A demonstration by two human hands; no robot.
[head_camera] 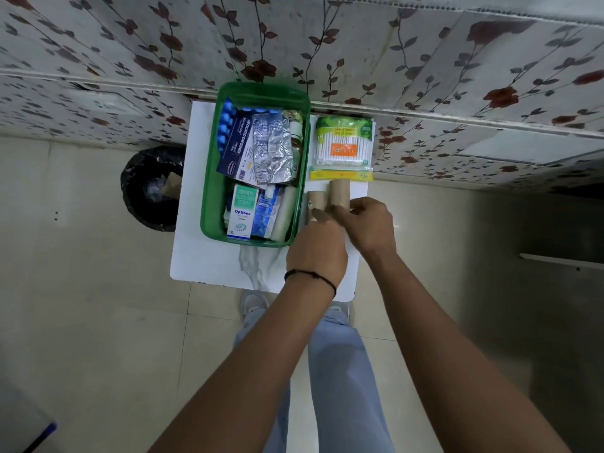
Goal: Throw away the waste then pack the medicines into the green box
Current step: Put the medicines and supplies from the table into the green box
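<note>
Now my hands, left (316,253) and right (369,223), each seemingly grip a tan roll (339,191) at three o'clock of the medicine-filled green box (209,204).

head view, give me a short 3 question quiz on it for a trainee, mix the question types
1. True or false: the green box holds nothing.
2. Multiple choice: where does the pack of cotton swabs lie? A) inside the box B) on the white table, right of the box C) in the black bin
3. Short answer: what do the left hand and right hand reach to?

Key
1. False: it holds medicine packs, among them the Optibex carton.
2. B
3. The two brown bandage rolls on the table right of the box; a firm grip cannot be judged.
</note>
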